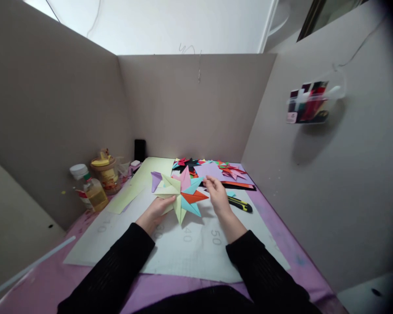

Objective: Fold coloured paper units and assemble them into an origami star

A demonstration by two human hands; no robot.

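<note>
A folded paper star with pale yellow, pink, light blue and orange-red points is held above the white mat. My left hand grips its lower left side, the thumb lying on top of a pale yellow part. At the upper right, my right hand has its fingers pinched at the tip of a light blue point. A purple folded piece shows at the star's upper left; whether it is joined to the star I cannot tell.
A yellow-black cutter lies right of my right hand. Behind are purple paper, colourful folded stars and pale yellow sheets. A bottle and a brown cup stand left. Grey partitions surround the table.
</note>
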